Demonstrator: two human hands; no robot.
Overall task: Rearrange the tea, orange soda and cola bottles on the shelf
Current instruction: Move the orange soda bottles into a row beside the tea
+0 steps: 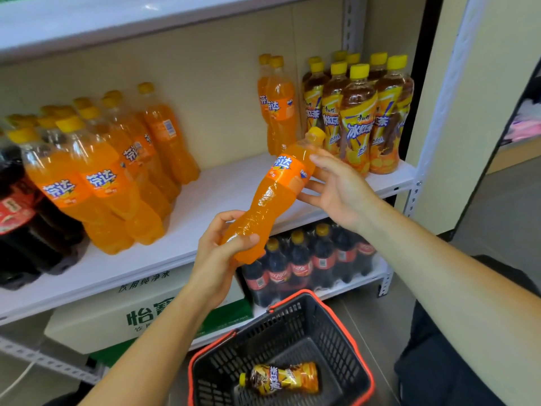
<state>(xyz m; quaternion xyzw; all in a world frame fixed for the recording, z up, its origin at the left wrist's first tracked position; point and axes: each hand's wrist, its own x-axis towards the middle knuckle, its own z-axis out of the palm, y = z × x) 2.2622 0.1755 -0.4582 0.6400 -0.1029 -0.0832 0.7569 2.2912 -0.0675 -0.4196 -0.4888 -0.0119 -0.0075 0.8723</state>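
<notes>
Head view: the left grip [218,254] is clenched round the base of an orange soda bottle [272,197]. The right grip [341,191] grasps its labelled upper part between thumb and fingers. The bottle is tilted in the air in front of the shelf [222,189], with its cap toward the tea bottles [358,118] standing at the shelf's right end. Just left of the tea bottles stand two upright orange sodas [278,109]. A larger group of orange sodas [111,171] fills the left part, with cola bottles [17,215] at the far left edge. More cola [307,259] stands on the lower shelf beside a white and green carton [131,315]. Below, a black basket [281,326] with red trim holds one tea bottle lying on its side [281,378].
</notes>
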